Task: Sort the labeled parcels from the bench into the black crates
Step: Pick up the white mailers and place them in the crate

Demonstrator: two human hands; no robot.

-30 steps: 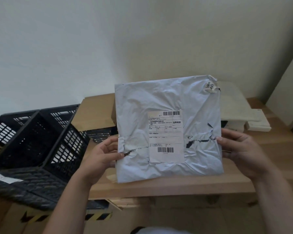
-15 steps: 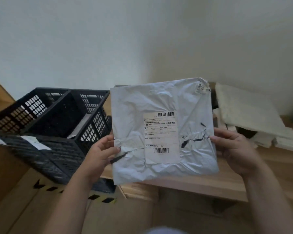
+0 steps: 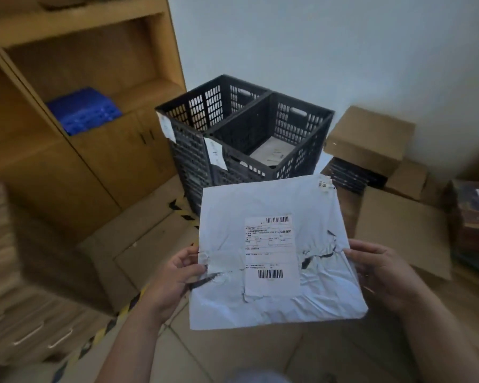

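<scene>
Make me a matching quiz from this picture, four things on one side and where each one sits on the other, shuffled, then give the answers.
Things:
1. grey parcel
2. blue tray
3. white envelope
4. paper tag

Places:
A. on the wooden shelf at left
B. lying in the bottom of the right black crate
C. stuck on the crate's near rim
D. held between the left hand and right hand

Pairs: 1-D, 2-A, 3-B, 4-C
</scene>
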